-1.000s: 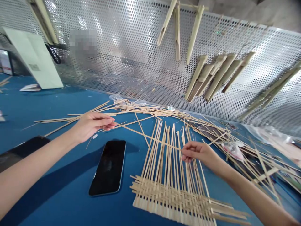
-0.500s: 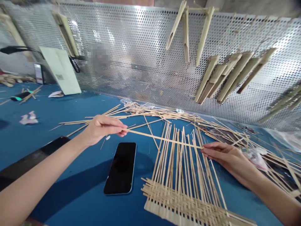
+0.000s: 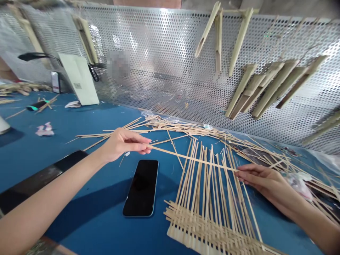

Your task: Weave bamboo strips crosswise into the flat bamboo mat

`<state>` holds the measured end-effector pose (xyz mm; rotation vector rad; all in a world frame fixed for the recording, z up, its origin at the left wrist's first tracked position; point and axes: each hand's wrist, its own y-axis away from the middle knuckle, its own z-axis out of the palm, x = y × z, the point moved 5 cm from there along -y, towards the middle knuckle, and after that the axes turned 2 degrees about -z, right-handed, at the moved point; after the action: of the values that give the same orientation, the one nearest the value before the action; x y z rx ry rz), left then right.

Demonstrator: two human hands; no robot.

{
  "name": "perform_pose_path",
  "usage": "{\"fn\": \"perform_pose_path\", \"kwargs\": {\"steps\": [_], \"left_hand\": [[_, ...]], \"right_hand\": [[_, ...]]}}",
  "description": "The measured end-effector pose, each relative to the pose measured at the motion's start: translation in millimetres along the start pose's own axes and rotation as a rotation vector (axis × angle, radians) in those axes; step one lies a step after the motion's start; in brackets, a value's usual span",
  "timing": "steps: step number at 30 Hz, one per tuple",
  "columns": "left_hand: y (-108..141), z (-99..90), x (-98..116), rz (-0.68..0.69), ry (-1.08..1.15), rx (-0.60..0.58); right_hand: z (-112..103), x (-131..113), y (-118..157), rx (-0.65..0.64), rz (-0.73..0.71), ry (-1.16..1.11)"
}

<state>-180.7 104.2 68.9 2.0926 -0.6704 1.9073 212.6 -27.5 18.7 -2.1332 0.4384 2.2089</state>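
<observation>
- Blue desk [image 3: 32, 159], smooth and matte, carries a black phone [image 3: 140, 187] lying flat, apart from the bamboo.
- Left hand [image 3: 124, 143] pinches one end of a thin bamboo strip [image 3: 191, 158] between thumb and fingers.
- Woven bamboo mat [image 3: 202, 226] lies below the strip, its flat slats crossing in a tight grid, long ends fanned loose.
- Right hand [image 3: 265, 180] grasps the strip's far end, keeping it straight and raised over those loose ends.
- Perforated metal panel [image 3: 159, 42] backs the desk, with cut bamboo pieces [image 3: 265, 85] hanging on it and loose strips [image 3: 186, 132] heaped along its foot.

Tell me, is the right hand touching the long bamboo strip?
Touching. In the head view, the fingertips of the right hand rest on the end of the long bamboo strip.
</observation>
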Motion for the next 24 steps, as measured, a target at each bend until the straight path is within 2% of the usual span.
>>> {"fn": "perform_pose_path", "kwargs": {"steps": [3,6,10,14,16,18,21,24], "left_hand": [[-1,0.4,1,-0.022,-0.027,-0.007],[1,12.0,0,-0.107,-0.079,-0.069],[10,49.6,-9,-0.276,-0.105,-0.199],[25,94.2,-24,-0.423,-0.021,-0.285],[31,110.8,-29,-0.456,0.045,-0.284],[34,122.3,-29,-0.463,0.120,-0.264],[36,132.5,-27,-0.471,0.254,-0.225],[39,139.3,-25,-0.477,0.332,-0.227]], "right_hand": [[3,-3,2,0.001,-0.047,-0.003],[3,-13,1,0.021,-0.111,-0.016],[-6,-46,-7,0.060,-0.230,-0.048],[-7,-86,-17,0.081,-0.333,-0.084],[7,-96,-19,0.060,-0.360,-0.117],[32,-94,-15,-0.012,-0.329,-0.114],[80,-74,0,-0.185,-0.256,-0.068],[115,-56,15,-0.336,-0.224,-0.047]]}}
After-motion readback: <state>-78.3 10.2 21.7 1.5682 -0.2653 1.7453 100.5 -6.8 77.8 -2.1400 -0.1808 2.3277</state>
